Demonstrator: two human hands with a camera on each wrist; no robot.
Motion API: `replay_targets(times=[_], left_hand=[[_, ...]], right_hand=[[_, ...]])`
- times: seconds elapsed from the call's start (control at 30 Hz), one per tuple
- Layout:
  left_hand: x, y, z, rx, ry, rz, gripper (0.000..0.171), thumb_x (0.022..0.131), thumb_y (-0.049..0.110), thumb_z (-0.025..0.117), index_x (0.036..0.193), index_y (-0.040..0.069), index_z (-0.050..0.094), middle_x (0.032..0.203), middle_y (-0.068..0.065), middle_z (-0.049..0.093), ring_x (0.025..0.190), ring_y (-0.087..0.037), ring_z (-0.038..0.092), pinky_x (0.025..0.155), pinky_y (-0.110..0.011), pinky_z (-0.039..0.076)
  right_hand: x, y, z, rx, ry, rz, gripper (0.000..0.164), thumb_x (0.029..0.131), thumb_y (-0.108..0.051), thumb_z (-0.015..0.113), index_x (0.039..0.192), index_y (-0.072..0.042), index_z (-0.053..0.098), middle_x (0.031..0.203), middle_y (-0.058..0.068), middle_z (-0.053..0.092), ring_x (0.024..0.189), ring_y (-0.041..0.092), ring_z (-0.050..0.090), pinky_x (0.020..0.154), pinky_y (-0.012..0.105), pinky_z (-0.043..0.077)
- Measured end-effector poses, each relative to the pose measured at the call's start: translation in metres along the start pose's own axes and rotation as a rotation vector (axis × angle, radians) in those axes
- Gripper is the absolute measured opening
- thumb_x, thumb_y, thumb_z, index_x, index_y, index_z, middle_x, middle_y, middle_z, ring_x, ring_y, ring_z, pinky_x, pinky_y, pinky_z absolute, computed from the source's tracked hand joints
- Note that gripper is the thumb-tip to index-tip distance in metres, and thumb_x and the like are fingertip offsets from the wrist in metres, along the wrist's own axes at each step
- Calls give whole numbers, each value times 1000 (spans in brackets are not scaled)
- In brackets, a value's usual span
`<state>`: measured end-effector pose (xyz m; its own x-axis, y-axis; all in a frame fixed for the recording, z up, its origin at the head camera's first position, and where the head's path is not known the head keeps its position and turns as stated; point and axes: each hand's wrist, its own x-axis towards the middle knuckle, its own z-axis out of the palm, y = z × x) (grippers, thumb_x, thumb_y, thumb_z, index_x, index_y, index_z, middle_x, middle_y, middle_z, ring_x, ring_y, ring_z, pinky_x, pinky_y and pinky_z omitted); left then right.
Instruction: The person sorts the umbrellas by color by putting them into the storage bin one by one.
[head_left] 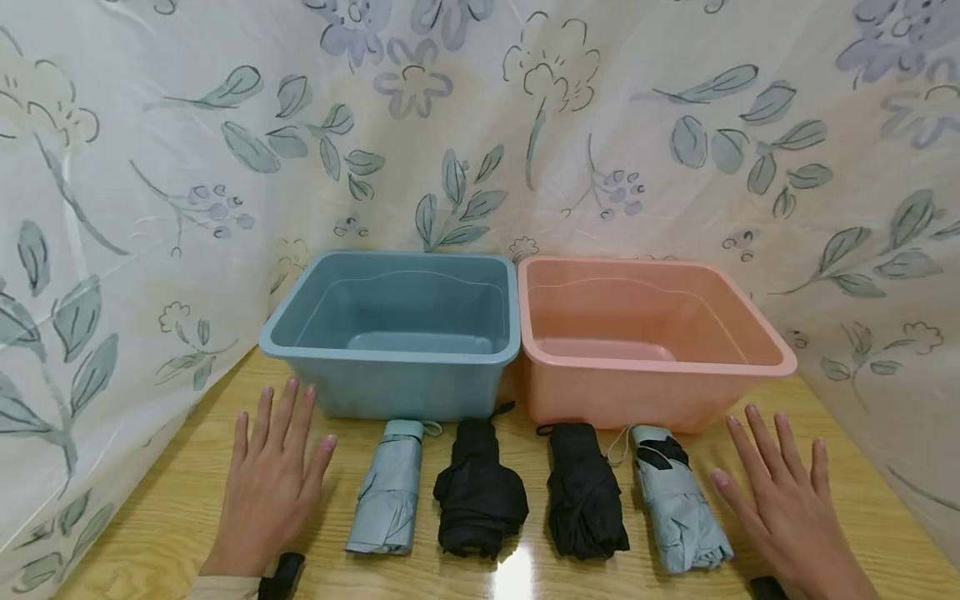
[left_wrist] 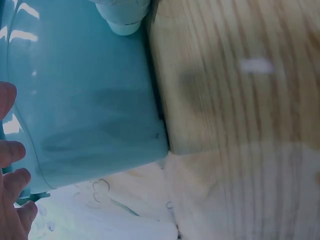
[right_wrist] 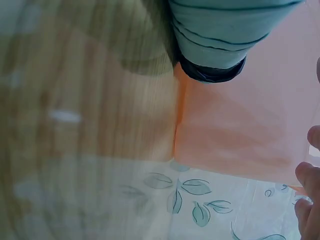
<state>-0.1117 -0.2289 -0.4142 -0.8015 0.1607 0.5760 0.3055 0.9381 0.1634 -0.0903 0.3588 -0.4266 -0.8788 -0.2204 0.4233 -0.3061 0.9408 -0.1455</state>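
Head view: left hand and right hand are spreading their fingers, palms down, grasping nothing. Between them on the table, left to right, left grey umbrella, left black umbrella, right black umbrella and right grey umbrella are lying in a row, the grey ones sitting nearest the hands. Judgement: all are looking light, soft over a stiff core, perhaps slippery; mid-body is seeming the surest hold. Farther, blue bin and pink bin are standing left and right, before patterned cloth.
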Motion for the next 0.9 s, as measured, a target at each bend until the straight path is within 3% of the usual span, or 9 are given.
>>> replay_targets(times=[0.2, 0.37, 0.53, 0.63, 0.77, 0.9], left_hand=[[0, -1, 0, -2, 18, -1, 64, 108, 43, 42, 158, 5, 33, 164, -19, 26, 155, -31, 5, 122, -54, 2], [2, 0, 1, -35, 88, 7, 61, 108, 41, 45, 153, 1, 42, 160, -21, 34, 151, -37, 20, 121, -55, 12], [6, 2, 1, -73, 165, 14, 51, 103, 32, 57, 139, -5, 55, 142, -25, 52, 131, -46, 46, 100, -65, 39], [6, 4, 1, -92, 181, 3, 43, 96, 22, 68, 129, -4, 62, 128, -23, 61, 114, -44, 57, 85, -63, 46], [6, 6, 0, -129, 186, -24, 36, 88, 13, 76, 120, -1, 68, 116, -18, 66, 100, -39, 63, 76, -59, 52], [9, 7, -6, -195, 197, -53, 30, 86, 8, 78, 114, 2, 70, 106, -14, 68, 91, -31, 65, 72, -46, 55]], right_hand=[[1, 0, 1, 26, 41, -17, 72, 104, -32, 57, 164, -18, 18, 170, 5, 4, 155, 29, -7, 116, 60, -15], [3, 0, 1, 67, 113, -43, 65, 102, -25, 61, 160, -11, 33, 164, 18, 26, 152, 41, 14, 120, 58, -4], [7, -4, 1, 117, 222, -55, 58, 96, -20, 71, 148, -6, 51, 144, 26, 48, 130, 49, 41, 120, 56, 19], [6, -8, 2, 154, 291, -32, 51, 91, -14, 76, 139, -4, 60, 134, 26, 54, 118, 48, 47, 120, 36, 25], [4, -12, 2, 201, 346, 1, 44, 85, -5, 79, 128, -3, 67, 120, 20, 59, 108, 31, 51, 104, 7, 22], [5, -15, 0, 247, 336, 54, 41, 83, -1, 80, 122, -4, 70, 112, 9, 62, 100, 2, 50, 88, 3, 32]])
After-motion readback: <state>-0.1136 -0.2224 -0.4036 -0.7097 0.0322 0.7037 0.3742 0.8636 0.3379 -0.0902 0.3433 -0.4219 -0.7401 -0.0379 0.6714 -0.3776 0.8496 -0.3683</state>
